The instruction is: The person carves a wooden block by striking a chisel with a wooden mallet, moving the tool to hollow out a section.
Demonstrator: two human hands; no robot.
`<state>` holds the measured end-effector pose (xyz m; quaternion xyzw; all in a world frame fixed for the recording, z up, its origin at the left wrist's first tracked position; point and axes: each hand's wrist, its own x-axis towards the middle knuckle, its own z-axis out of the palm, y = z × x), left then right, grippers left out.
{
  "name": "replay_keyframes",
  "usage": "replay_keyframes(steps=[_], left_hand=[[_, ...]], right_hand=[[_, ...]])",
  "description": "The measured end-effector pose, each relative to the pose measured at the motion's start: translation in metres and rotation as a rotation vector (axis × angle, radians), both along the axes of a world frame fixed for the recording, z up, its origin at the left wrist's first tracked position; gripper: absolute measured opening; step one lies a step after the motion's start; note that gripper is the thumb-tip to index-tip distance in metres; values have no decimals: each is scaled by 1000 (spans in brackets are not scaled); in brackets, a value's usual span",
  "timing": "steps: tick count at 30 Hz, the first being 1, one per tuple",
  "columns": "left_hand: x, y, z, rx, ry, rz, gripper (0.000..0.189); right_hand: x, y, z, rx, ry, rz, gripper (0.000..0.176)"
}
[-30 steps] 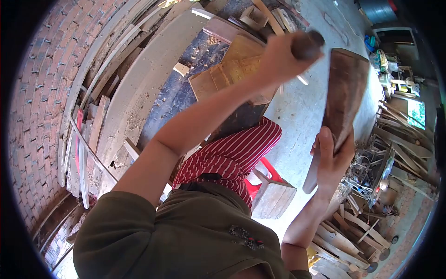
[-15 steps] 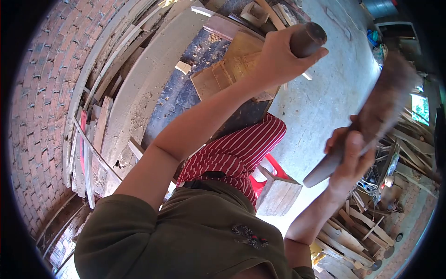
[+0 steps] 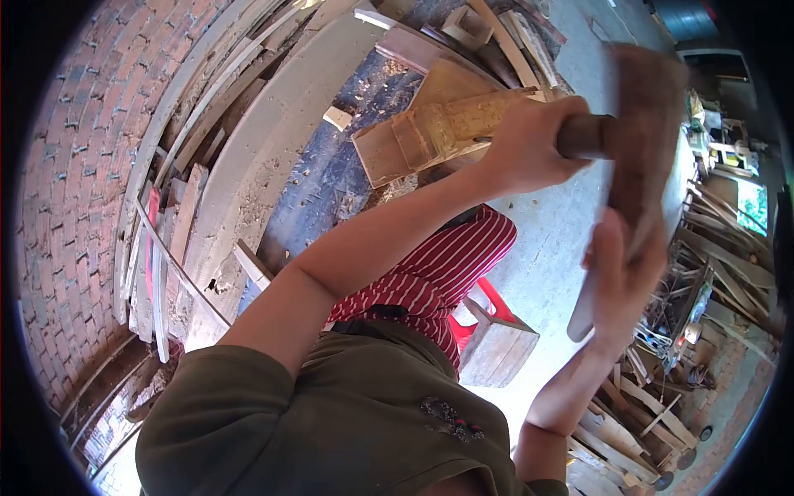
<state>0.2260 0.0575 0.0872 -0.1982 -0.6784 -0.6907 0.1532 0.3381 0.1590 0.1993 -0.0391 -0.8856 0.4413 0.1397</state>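
My left hand (image 3: 538,145) is closed around a dark round tool handle (image 3: 585,137). Whatever lies at the tool's other end is hidden by the hand and forearm. In my right hand (image 3: 624,281) is a thick brown wooden mallet (image 3: 645,136), blurred by motion, with its tapered end (image 3: 581,318) sticking out below the fingers. The mallet's side appears to meet the free end of the tool handle. Behind my left wrist lies a yellowish-brown wooden workpiece (image 3: 430,124), made of joined boards, on a dark blue work surface (image 3: 306,186).
Wood chips and a small pale offcut (image 3: 337,118) lie on the surface. A long thick plank (image 3: 273,124) runs along the brick wall (image 3: 78,165) at left. A wooden box (image 3: 499,355) and red plastic stool (image 3: 496,302) stand by my leg. Scrap wood (image 3: 637,413) is piled at right.
The mallet has swung left and up, from apart to against the tool handle. My left hand has shifted slightly right and down, and the handle now points more to the right.
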Motion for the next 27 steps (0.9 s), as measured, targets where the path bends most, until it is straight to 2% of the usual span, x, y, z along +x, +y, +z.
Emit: replay_keyframes(steps=[1, 3, 5, 6, 7, 9, 11, 13, 14, 15, 17, 18, 19, 22, 24, 26, 27], left_hand=[[0, 4, -1, 4, 10, -10, 34], [-8, 6, -4, 64, 55, 86, 29], [-5, 8, -9, 81, 25, 70, 29], [-3, 8, -9, 71, 40, 36, 29], [0, 9, -9, 66, 59, -5, 28], [4, 12, -10, 63, 60, -14, 29], [1, 15, -13, 48, 47, 38, 30], [2, 14, -10, 41, 44, 24, 31], [3, 12, -11, 36, 46, 1, 31], [4, 11, -13, 32, 42, 0, 31], [6, 12, -14, 17, 53, 26, 32], [7, 12, -14, 28, 65, 13, 32], [5, 9, -15, 30, 84, 52, 31], [-1, -2, -18, 10, 95, 91, 32], [-11, -8, -15, 0, 96, 84, 33], [-33, -21, -7, 113, -142, 173, 27], [-46, -26, -9, 114, -137, 172, 27]], right_hand=[[-3, -4, 3, 57, -136, -5, 27], [-4, 2, 2, 111, -121, -42, 29], [4, 1, 0, -92, 91, -112, 30], [6, 0, 4, -212, 114, -47, 31], [6, -2, 2, -215, 112, -50, 31], [4, -4, 0, 3, -132, -19, 32], [2, 4, -2, 9, -109, -21, 32], [8, 6, -5, -47, 60, -115, 32], [10, 3, -4, -223, 109, -115, 31], [9, 6, -10, -227, 105, -117, 31], [8, 15, -21, 168, -69, -61, 32], [8, 3, -16, -43, -139, -99, 44], [6, 14, -20, 52, -92, -55, 43], [12, 6, -16, -66, -150, -114, 42], [18, 7, -19, -275, -148, -123, 41], [25, 9, -22, -266, -114, -137, 42], [27, 11, -24, -254, -81, -143, 42]])
